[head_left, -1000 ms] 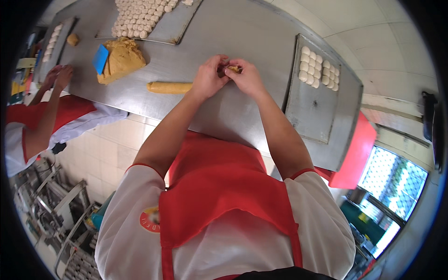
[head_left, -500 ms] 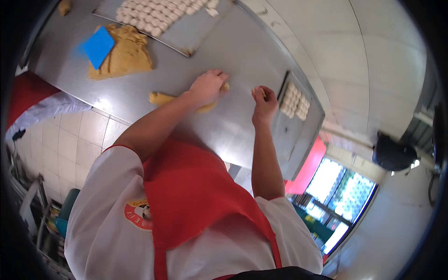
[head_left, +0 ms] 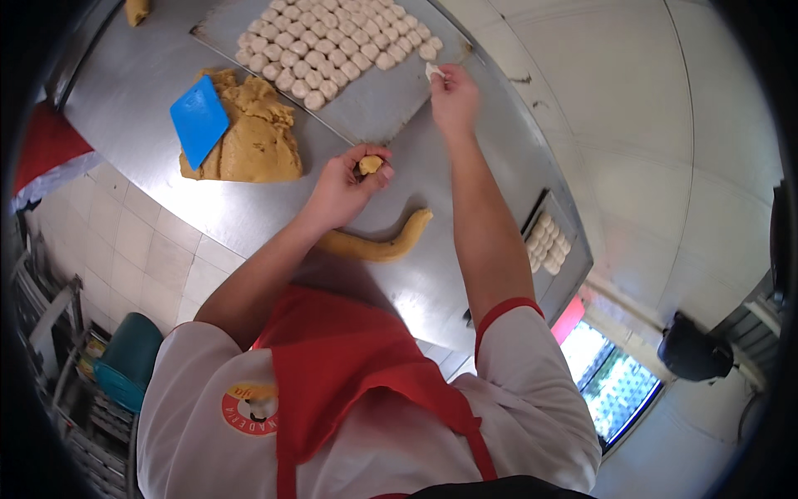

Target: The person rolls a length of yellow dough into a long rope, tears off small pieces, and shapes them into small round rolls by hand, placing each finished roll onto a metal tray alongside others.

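Note:
My left hand (head_left: pixel 345 187) is closed around a small yellow dough piece (head_left: pixel 371 165), above the steel table near the tray's front corner. My right hand (head_left: pixel 455 96) reaches to the tray's right edge, its fingertips pinching an irregular white dough piece (head_left: pixel 433 71). Rows of white dough balls (head_left: pixel 324 46) cover much of the metal tray (head_left: pixel 391 104). A curved yellow dough roll (head_left: pixel 386 249) lies on the table in front of me, its left end hidden by my left forearm. To the left, a blue dough scraper (head_left: pixel 199 122) rests on a large yellow dough mass (head_left: pixel 264 141).
A smaller tray of white dough balls (head_left: pixel 549 243) sits at the table's right end. Another yellow dough piece (head_left: pixel 137 12) lies at the far left. Part of another person's red garment (head_left: pixel 50 150) shows beyond the left table edge. A teal bucket (head_left: pixel 129 362) stands lower left.
My left hand has left the dough roll and moved up and slightly left. My right hand has gone far forward to the tray and taken hold of the white dough piece.

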Tool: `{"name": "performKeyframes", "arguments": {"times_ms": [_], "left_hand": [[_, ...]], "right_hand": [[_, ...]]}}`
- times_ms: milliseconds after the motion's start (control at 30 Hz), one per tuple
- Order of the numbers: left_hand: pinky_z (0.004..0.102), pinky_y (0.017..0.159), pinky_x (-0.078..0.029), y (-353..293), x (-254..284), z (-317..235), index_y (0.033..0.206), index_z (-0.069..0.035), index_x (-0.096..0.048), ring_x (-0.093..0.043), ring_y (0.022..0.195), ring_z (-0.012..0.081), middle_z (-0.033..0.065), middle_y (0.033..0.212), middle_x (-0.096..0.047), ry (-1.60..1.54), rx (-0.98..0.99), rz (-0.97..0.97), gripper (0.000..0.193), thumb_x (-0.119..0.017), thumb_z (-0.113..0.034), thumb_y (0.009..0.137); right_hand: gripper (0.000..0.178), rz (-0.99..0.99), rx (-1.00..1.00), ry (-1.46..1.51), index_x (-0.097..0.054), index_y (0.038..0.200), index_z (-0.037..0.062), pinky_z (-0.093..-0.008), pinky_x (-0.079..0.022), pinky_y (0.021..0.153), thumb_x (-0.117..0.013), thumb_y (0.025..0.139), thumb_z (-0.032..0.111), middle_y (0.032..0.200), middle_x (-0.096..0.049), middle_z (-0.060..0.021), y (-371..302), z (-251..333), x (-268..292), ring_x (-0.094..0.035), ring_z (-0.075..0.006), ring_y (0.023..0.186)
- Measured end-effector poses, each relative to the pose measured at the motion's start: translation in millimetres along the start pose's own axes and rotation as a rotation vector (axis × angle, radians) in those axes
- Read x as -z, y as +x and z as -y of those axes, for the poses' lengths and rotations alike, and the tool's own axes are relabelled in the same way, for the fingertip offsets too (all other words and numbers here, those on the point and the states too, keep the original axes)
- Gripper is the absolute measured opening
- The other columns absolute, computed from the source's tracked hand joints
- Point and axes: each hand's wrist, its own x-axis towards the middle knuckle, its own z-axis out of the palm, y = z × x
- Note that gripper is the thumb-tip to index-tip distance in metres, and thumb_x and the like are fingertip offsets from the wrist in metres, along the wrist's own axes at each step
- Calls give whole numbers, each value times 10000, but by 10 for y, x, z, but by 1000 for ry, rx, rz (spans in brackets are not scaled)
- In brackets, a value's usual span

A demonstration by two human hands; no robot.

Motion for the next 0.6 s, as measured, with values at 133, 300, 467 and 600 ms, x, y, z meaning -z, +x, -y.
{"name": "performKeyframes", "arguments": {"times_ms": [133,300,467,600], "left_hand": [[313,980,-575,-232,-59,34,1342,15,-639,-707,1094,154,63,1189,-707,-401,229,154,340,-688,-174,1064],[299,975,-587,-367,-264,224,1357,-19,-634,-726,1090,184,88,1213,-712,-333,466,377,334,-672,-188,1071],[244,780,-572,-787,-879,216,1234,-36,-659,-679,882,125,58,1036,-688,-339,598,422,258,-705,-219,1059],[218,662,-497,-934,-1106,395,1163,-40,-660,-566,709,94,10,866,-605,-117,540,431,271,-721,-283,1058]], "right_hand": [[250,-69,-321,452,-733,1148,-2,-305,-570,799,-814,948,125,1007,-760,-79,-1380,2,904,-695,-152,858],[289,-98,-767,275,-766,1130,8,-297,-552,786,-831,947,222,979,-778,-76,-3474,-140,1666,-706,-146,864],[351,-159,-839,-75,-776,1123,47,-385,-537,815,-845,902,311,1027,-745,-114,-4077,-482,1579,-689,-230,872],[370,-512,-338,-490,-689,1292,112,-510,-434,1035,-755,943,219,1310,-624,-132,-3805,-411,1482,-599,-348,1173]]}}
